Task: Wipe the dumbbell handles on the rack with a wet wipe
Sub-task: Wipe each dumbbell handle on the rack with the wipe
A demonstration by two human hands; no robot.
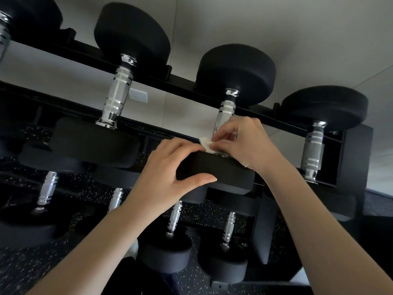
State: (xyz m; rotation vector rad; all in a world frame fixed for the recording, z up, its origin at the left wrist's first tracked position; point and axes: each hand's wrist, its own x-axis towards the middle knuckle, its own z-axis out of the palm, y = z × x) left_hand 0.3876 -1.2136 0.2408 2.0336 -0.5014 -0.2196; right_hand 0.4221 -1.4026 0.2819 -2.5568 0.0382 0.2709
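Note:
A black dumbbell with a knurled chrome handle [225,112] lies on the top tier of the black rack [182,81], third from the left. My left hand [170,175] grips its near weight head [221,173], thumb under the rim and fingers on top. My right hand [244,141] is curled around the lower end of the handle and pinches a small white wet wipe [207,144] against it. Most of the wipe is hidden under my fingers.
Other dumbbells share the top tier: one to the left [118,90], one to the right [312,145]. Several more sit on lower tiers [175,216]. A wall socket [138,95] shows behind the rack. Speckled black floor [25,267] lies below.

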